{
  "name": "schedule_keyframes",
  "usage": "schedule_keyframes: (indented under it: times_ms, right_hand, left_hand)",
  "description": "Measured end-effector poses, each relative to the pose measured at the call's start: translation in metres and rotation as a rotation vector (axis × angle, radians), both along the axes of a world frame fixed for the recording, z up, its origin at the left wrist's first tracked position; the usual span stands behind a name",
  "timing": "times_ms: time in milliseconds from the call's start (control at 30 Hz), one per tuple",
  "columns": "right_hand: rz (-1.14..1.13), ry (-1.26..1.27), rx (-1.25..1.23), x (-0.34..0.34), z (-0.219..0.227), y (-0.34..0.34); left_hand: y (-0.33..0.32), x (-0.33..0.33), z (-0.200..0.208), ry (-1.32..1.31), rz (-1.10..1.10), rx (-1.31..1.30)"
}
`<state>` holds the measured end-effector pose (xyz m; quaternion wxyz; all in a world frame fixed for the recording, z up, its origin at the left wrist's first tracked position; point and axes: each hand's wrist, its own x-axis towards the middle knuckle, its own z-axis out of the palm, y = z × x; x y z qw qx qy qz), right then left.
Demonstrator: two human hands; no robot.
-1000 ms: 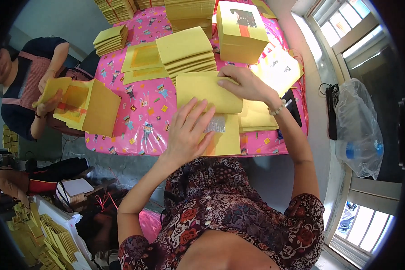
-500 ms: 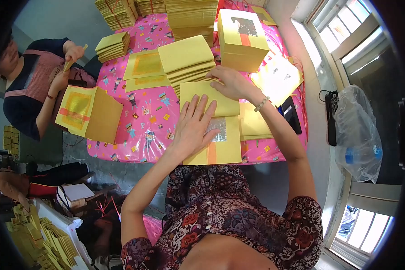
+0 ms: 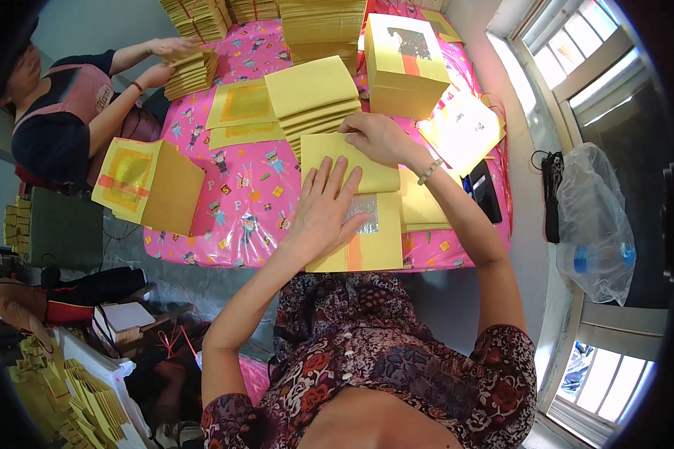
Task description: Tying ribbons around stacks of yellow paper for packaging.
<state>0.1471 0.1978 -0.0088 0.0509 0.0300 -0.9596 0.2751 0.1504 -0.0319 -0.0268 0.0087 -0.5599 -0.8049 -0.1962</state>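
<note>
A yellow paper sheet (image 3: 329, 147), its far part folded over toward me, lies at the near edge of the table. Its near part shows a silver foil patch (image 3: 366, 213) and an orange stripe. My left hand (image 3: 323, 206) rests flat across the folded part and the foil, fingers spread. At the fold's far edge my right hand (image 3: 380, 140) has its fingers curled, with thumb and forefinger closed on the paper. Just beyond lies a pile of folded yellow papers (image 3: 312, 84). More flat yellow sheets (image 3: 421, 200) lie partly under my right forearm.
A pink patterned cloth (image 3: 251, 194) covers the table. Tall yellow paper stacks (image 3: 406, 90) stand at the back, another stack (image 3: 180, 187) at the left. A co-worker (image 3: 60, 127) sits left, hands at a small pile (image 3: 192, 75). A dark phone-like object (image 3: 485, 196) lies right, near a window.
My right hand's fingers have drawn slightly closer together at the fold; my left hand has stayed in place. The co-worker has reached forward to the small pile of folded papers.
</note>
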Motion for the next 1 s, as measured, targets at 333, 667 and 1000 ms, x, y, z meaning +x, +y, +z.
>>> schedule_keyframes:
  times_ms: [333,667,1000]
  right_hand:
    - [-0.011,0.029,-0.017,0.000,-0.006,0.000]
    - [-0.136,0.123,-0.087,0.082,0.024,-0.041]
    - [-0.122,0.246,-0.014,0.104,-0.013,-0.050]
  left_hand:
    - [0.001,-0.002,-0.003,-0.018,-0.025,-0.086]
    - [0.000,-0.002,-0.009,-0.017,-0.026,-0.072]
    - [-0.004,-0.007,-0.003,-0.090,-0.067,-0.118]
